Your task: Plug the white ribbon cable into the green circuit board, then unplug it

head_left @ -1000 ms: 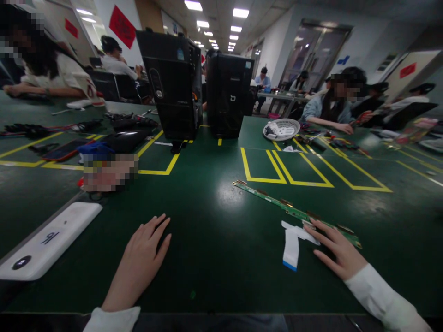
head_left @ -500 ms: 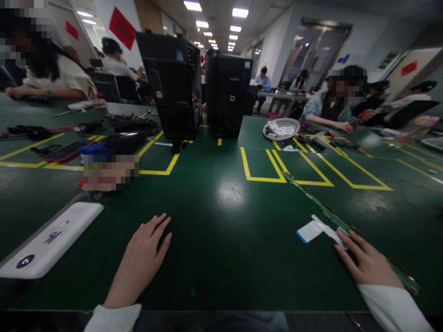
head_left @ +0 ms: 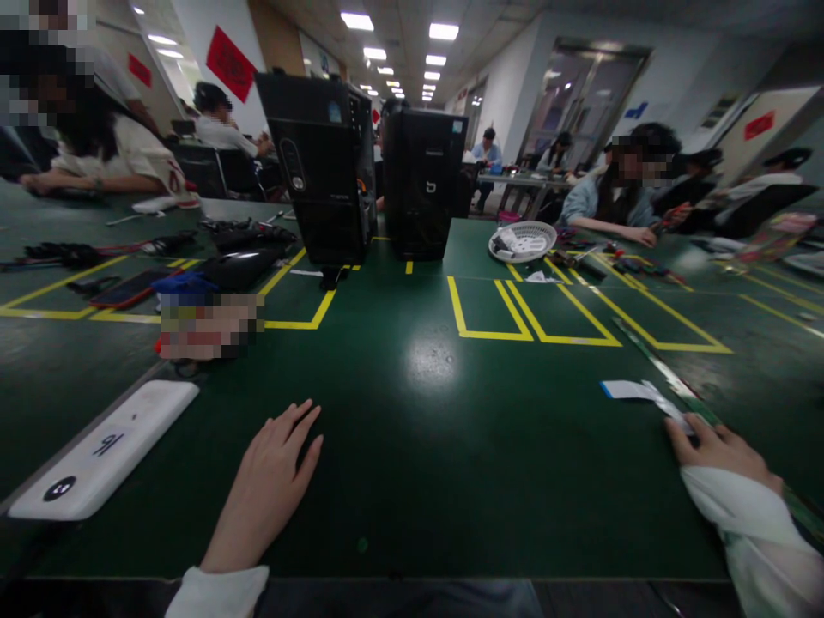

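My left hand [head_left: 274, 481] lies palm down on the green table, its fingers stretched out and nothing in them. At the right, my right hand [head_left: 724, 455] is closed over a long, narrow green circuit board [head_left: 653, 356]. The board slants from the far left of the hand to the table's near right corner, and the hand hides its middle. A white flat ribbon cable [head_left: 627, 390] with a blue end sticks out to the left from beside the fingertips. How far the fingers wrap round the board is hidden.
A white device [head_left: 106, 451] lies at the left, near a blurred-out patch. Two black computer towers [head_left: 312, 172] stand at the back. A white basket [head_left: 523, 242] sits beyond the yellow tape outlines [head_left: 495, 333]. Cables and tools lie farther off; other people sit around.
My right hand has moved to the right, and the circuit board and ribbon cable have shifted right with it. The left hand stays flat on the table.
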